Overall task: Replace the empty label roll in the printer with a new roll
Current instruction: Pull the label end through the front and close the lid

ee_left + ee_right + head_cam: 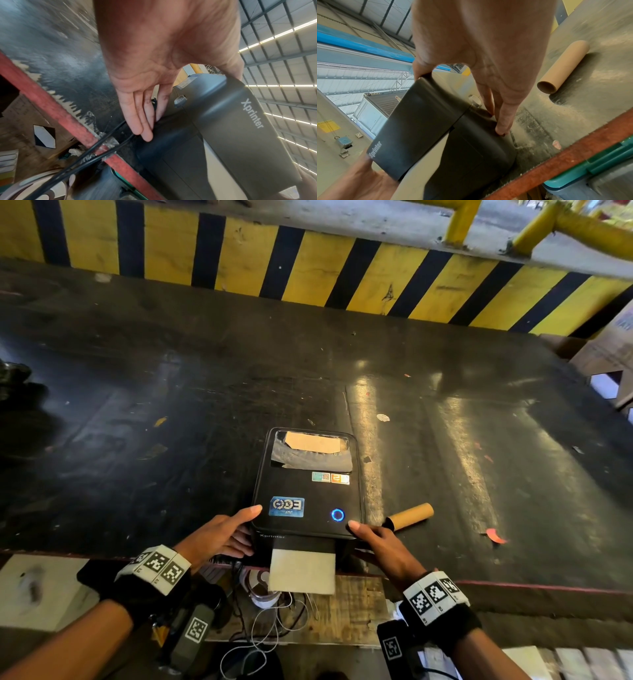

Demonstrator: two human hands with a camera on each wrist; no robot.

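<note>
Black printer (308, 491) sits at the near edge of a dark worn table (171, 405), left hand (219, 535) and right hand (380, 542) clasping its front corners, thumbs on top. Empty cardboard core (411, 516) lies just right of it; yellow-black striped barrier (308, 265) behind

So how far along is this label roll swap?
Nearly done, it seems. The bare cardboard core lies on the table right of the Xprinter label printer, whose lid is down, with label stock hanging from the slot. Left hand and right hand hold its front corners. Perhaps only a test feed is left.
</note>
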